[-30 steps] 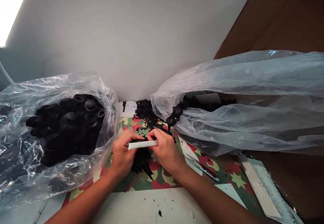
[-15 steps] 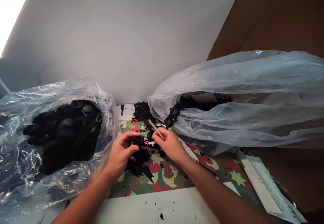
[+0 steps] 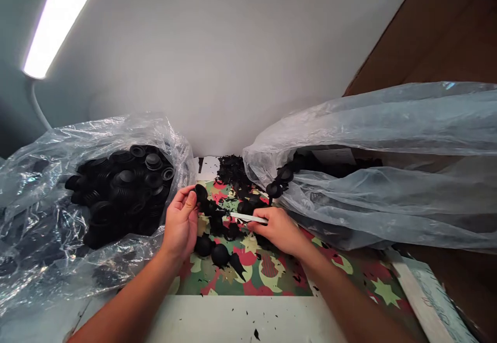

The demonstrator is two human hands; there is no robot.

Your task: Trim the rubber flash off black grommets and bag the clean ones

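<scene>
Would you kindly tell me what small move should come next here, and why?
Probably the right hand should ease the white tool toward the round black piece while the left hand holds it steady. That piece is pinched between the left thumb and fingers, and the tool points leftward; going slowly seems wise, with bare fingers around it.

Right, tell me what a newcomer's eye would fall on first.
Likely the glowing lamp at upper left, then the clear bag below it, holding black ribbed parts. At centre, over a camouflage-patterned sheet, the left hand holds a black piece and the right hand a slim white tool.
</scene>
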